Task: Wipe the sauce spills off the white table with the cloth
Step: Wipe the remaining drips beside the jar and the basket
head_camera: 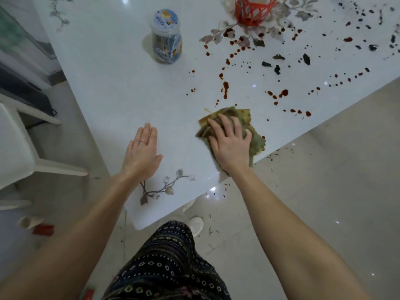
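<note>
**Wiping under way, most of the spill yet to clear**

Pressed flat beneath the right hand [230, 144], fingers spread and fairly straight rather than curled round it: a folded, stained olive-green cloth [257, 141], at the near edge of the glossy white table [121, 87]. Just beyond the fingertips [221, 116], untouched: red-brown sauce spills [225, 88], a trail of drops and streaks running away from the palm and off to its right. Farther out on that side, small dark specks [359, 19] and torn dark leaf scraps [306, 59]. To the left of the grip, well apart: the left hand [142, 152], relaxed and flat on bare tabletop, holding nothing, likely as a brace. Far beyond both, a clear glass jar [166, 40] with a printed lid and a red plastic openwork basket [253, 13], with sauce blots near its foot.

Early in the wiping, by the look of it. Next, probably: push the cloth forward from the palm through the nearest drops under even pressure, then sweep right; refold once soiled to avoid smearing.
</note>
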### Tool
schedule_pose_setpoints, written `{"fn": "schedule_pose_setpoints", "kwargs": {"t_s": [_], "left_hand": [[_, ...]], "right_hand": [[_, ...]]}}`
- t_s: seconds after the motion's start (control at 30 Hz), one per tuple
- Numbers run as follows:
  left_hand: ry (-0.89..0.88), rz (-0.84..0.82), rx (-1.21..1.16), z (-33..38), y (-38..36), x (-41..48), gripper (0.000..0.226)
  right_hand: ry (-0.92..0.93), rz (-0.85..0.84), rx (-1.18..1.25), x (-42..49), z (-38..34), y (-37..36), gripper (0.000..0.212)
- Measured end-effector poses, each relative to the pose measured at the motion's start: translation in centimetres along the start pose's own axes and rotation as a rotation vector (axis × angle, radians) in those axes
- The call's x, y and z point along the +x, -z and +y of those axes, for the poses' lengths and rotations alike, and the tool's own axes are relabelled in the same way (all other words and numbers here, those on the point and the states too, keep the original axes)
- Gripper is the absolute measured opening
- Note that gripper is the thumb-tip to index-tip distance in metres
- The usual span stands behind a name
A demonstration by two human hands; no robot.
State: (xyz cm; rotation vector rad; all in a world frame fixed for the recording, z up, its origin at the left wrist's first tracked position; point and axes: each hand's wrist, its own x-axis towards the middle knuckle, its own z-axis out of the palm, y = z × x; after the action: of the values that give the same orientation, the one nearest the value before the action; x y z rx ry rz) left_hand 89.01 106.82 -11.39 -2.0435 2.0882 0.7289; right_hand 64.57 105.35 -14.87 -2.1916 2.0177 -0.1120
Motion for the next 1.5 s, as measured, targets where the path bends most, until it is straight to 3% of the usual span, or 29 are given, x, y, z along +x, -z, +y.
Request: {"fn": "schedule_pose_setpoints", "kwargs": {"t_s": [0.17, 0.27, 0.4, 0.57, 0.8, 0.97, 1.13, 1.4, 1.5], "left_hand": [[0.006, -0.002, -0.013, 0.1, 0.0, -0.2, 0.076], [0.008, 0.015, -0.005, 0.3, 0.0, -0.2, 0.076], [0.0, 0.02, 0.01, 0.3, -0.1, -0.2, 0.075], [0.023, 0.038, -0.053, 0.4, -0.3, -0.3, 0.075], [0.094, 0.068, -0.106, 1.8, 0.2, -0.7, 0.074], [0.107, 0.08, -0.099, 1.9, 0.3, -0.5, 0.076], [0.094, 0.118, -0.108, 2.2, 0.6, -0.3, 0.074], [0.177, 0.25, -0.196, 3.2, 1.4, 1.8, 0.06], [0.185, 0.304, -0.238, 3.6, 1.8, 3.2, 0.06]], "right_hand": [[-0.151, 0.085, 0.002, -1.7, -2.1, -0.8, 0.052], [-0.084, 0.053, -0.002, -4.4, -4.3, -1.0, 0.059], [0.053, -0.015, -0.03, -2.8, -1.8, -0.1, 0.058], [-0.016, -0.069, -0.058, 0.9, 0.4, 1.1, 0.054], [0.273, -0.015, -0.175, 0.2, 2.9, 2.3, 0.066], [0.278, -0.002, -0.135, -0.3, -0.2, 1.1, 0.056], [0.459, 0.012, -0.111, 2.6, -1.4, 1.0, 0.048], [0.108, 0.087, -0.06, 5.0, -0.7, 1.2, 0.045], [0.245, 0.077, -0.027, 3.4, -2.7, 0.8, 0.049]]}}
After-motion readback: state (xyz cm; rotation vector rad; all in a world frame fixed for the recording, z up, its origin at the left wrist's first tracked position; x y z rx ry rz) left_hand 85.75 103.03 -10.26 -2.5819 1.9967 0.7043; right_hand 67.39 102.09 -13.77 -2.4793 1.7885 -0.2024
